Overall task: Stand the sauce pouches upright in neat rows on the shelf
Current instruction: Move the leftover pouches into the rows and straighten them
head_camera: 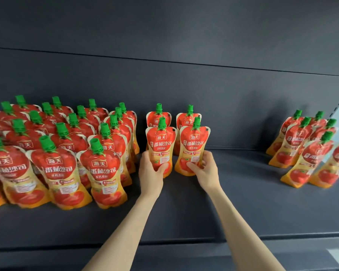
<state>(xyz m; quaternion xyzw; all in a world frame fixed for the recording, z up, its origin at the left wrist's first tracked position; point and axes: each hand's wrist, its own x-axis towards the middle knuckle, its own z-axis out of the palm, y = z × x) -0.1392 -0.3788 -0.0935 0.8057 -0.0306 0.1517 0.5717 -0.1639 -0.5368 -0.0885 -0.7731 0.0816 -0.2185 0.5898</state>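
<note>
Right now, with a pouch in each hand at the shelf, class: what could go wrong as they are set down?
Each grip sits low: the left hand and right hand hold the left pouch and right pouch near the base, so the capped tops could tip on release. The rear pouches stand close behind, and pushing further might knock them over.

Glossy printed film pouches (104,171) with ribbed green plastic caps (96,145) stand on a matt dark shelf (184,222).

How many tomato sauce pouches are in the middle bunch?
4: front-left pouch in left hand, front-right pouch in right hand, back-left pouch and back-right pouch behind them. None seem hidden.
</note>
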